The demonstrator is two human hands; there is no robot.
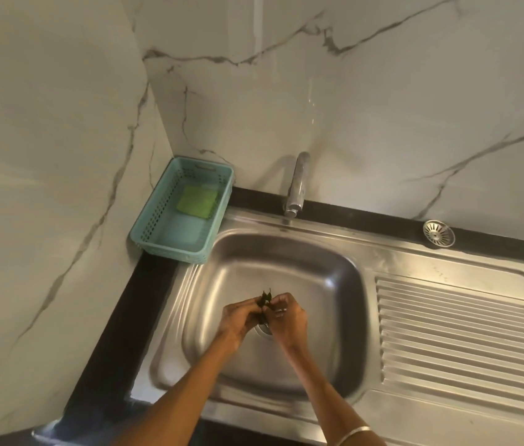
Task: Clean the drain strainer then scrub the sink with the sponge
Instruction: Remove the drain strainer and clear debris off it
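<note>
Strainer debris [266,299], dark and leafy, sits directly above the sink [286,262] drain, pinched between left hand [244,317] and right hand [286,317], both equally near.

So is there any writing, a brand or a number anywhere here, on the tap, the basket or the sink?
None can be read.
Tap: bare metal, no mark visible.
Basket and sponge: no lettering visible.
Sink: a few faint specks by the draining ribs, too small to tell whether they are text.
Strainer: only holes.
</note>
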